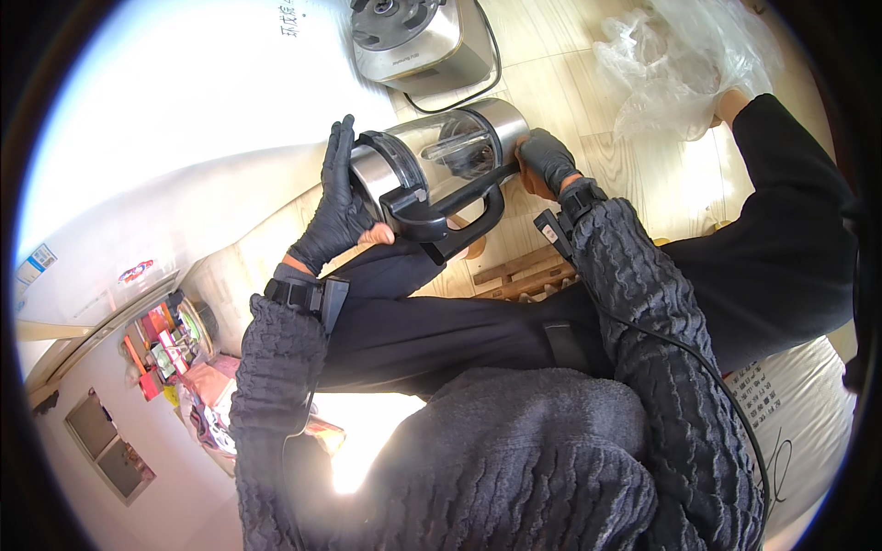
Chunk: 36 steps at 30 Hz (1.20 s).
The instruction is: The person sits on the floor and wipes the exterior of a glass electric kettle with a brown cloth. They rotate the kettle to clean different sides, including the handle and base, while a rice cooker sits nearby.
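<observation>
A clear blender jug with steel ends and a black handle lies on its side in the air between my hands, above my crossed legs. My left hand, in a black glove, presses its palm against the steel lid end, fingers stretched upward and the bare thumb along the lower edge. Gripping the steel base end is my right hand, its glove leaving the fingertips bare. Dark parts inside the jug show near that base. Beyond the jug stands the steel and black blender motor base with its cord.
A crumpled clear plastic bag lies on the wood-look floor, by my foot. A white glossy panel fills the far left. Near my legs is a wooden slatted piece. A printed white sack sits at lower right.
</observation>
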Tool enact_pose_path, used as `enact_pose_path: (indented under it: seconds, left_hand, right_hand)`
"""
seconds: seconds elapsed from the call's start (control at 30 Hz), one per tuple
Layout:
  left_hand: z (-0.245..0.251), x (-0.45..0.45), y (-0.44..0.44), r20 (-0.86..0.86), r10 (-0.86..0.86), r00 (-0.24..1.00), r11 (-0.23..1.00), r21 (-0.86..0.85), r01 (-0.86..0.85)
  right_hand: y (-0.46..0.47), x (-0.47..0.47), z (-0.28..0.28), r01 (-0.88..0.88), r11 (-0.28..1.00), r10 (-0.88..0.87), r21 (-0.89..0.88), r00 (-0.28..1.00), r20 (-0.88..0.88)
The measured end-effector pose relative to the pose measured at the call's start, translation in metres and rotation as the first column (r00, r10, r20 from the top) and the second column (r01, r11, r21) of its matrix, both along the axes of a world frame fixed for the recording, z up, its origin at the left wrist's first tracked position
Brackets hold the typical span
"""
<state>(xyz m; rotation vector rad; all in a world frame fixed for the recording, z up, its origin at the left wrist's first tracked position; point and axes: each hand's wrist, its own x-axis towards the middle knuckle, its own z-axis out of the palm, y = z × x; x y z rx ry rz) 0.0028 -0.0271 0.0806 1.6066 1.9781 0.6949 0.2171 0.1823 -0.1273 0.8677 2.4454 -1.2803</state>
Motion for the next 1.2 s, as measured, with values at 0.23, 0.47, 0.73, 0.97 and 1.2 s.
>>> enact_pose_path:
  seconds: [0.23,0.47,0.73,0.97,1.2]
  left_hand:
    - [0.02,0.02,0.011,-0.149,-0.039,0.988,0.999,-0.036,0.034]
    - [0.024,0.026,0.007,-0.186,-0.047,0.981,0.999,-0.025,0.043]
    - [0.025,0.027,0.007,-0.199,-0.072,0.977,0.997,0.004,0.075]
    - [0.02,0.026,0.013,-0.112,0.039,0.993,0.999,-0.017,-0.041]
    - [0.012,0.02,0.008,-0.166,0.061,0.984,0.998,-0.005,-0.062]
  right_hand:
    - [0.004,0.006,0.014,-0.231,0.95,0.225,0.211,0.973,0.054]
    - [0.042,0.009,0.013,0.183,0.975,-0.179,0.128,0.983,-0.042]
    - [0.003,-0.03,0.017,0.504,0.684,-0.718,-0.526,0.592,-0.366]
    - [-0.034,-0.035,0.042,0.337,0.937,-0.252,-0.094,0.464,-0.849]
    - [-0.01,-0.023,0.018,0.531,0.743,-0.65,-0.407,0.428,-0.627]
